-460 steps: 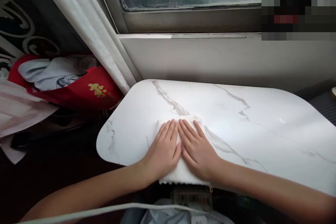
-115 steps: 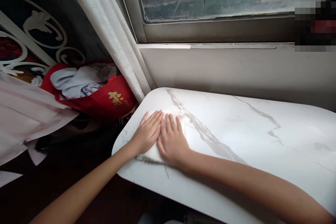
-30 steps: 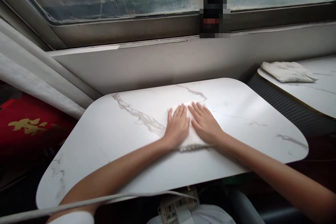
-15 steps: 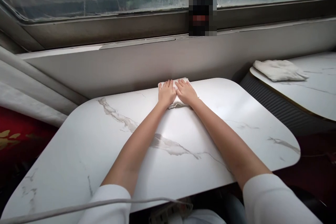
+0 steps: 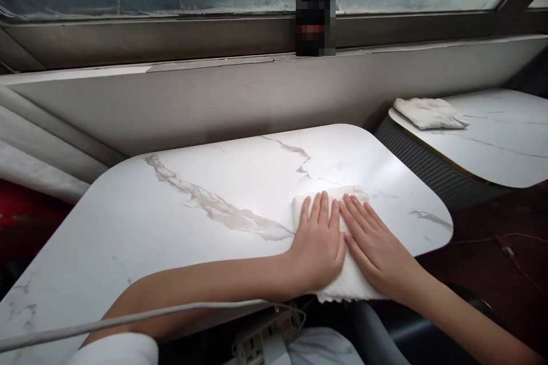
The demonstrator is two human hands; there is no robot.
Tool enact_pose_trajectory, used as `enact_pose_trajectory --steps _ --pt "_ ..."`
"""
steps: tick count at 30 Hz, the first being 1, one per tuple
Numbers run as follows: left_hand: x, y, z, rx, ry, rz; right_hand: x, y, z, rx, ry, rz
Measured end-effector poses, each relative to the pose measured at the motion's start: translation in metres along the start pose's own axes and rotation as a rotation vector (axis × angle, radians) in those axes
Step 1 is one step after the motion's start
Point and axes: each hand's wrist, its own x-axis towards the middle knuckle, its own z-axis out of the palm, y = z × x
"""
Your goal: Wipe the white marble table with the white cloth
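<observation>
A folded white cloth (image 5: 355, 279) lies on the white marble-patterned table (image 5: 240, 182), near its front edge and right of the middle. My left hand (image 5: 319, 245) presses flat on it, fingers stretched forward and slightly spread. Beside it, thumb to thumb, my right hand (image 5: 377, 245) also rests flat on the cloth with straight fingers. The cloth's front end reaches the table edge. Neither hand is curled round it; much of the cloth is covered by the hands.
A second folded white cloth (image 5: 430, 113) sits on another marble-patterned table (image 5: 509, 137) to the right. A grey cable (image 5: 171, 311) crosses low in front, near a power strip (image 5: 265, 336). Behind the table stand a low wall (image 5: 192, 102) and a window. A blurred dark object (image 5: 315, 8) is at the window frame.
Both hands and the cloth have moved from the table's far edge toward me and to the right, up to the front edge. The camera view has turned slightly right.
</observation>
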Motion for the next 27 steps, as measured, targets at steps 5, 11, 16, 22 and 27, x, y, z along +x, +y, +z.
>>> enact_pose_trajectory --steps 5,11,16,22,27 --pt "0.038 -0.016 0.004 -0.066 -0.069 -0.063 0.034 0.023 0.013 0.026 -0.085 0.189" --pt "0.138 -0.099 0.013 -0.010 0.038 -0.206 0.165 0.077 0.041 0.019 -0.096 0.269" --pt "0.189 -0.139 0.017 0.032 0.075 -0.332 0.229 0.114 0.057 0.087 -0.051 0.222" --pt "0.196 -0.135 0.019 0.051 0.118 -0.385 0.230 0.120 0.060 0.049 -0.019 0.202" --pt "0.172 -0.083 0.022 0.047 0.099 -0.289 0.166 0.122 0.046 0.019 -0.023 0.182"
